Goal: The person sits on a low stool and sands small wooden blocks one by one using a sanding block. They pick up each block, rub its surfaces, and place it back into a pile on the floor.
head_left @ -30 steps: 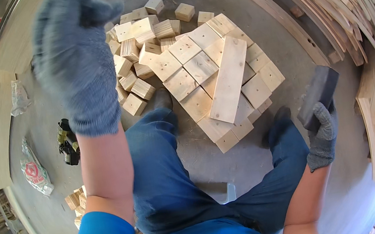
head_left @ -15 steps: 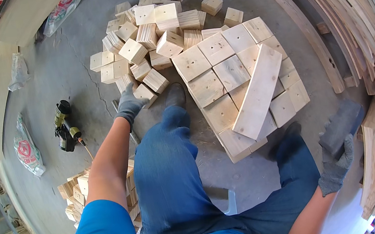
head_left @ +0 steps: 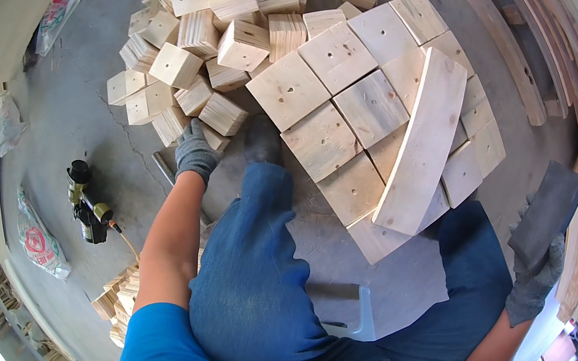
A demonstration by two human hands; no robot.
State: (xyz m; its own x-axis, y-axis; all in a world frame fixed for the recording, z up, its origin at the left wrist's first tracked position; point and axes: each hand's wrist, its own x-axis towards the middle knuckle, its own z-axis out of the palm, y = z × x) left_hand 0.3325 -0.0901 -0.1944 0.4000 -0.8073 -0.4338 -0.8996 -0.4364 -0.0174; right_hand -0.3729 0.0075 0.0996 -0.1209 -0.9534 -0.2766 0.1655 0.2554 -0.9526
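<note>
Gloved left hand, rough square wood blocks

A single fisheye view from the worker's head looks steeply down past blue-clad knees to the concrete floor. The wood blocks lie close below, forearms enter from the lower edge, and straight boards bend along the right rim.
</note>
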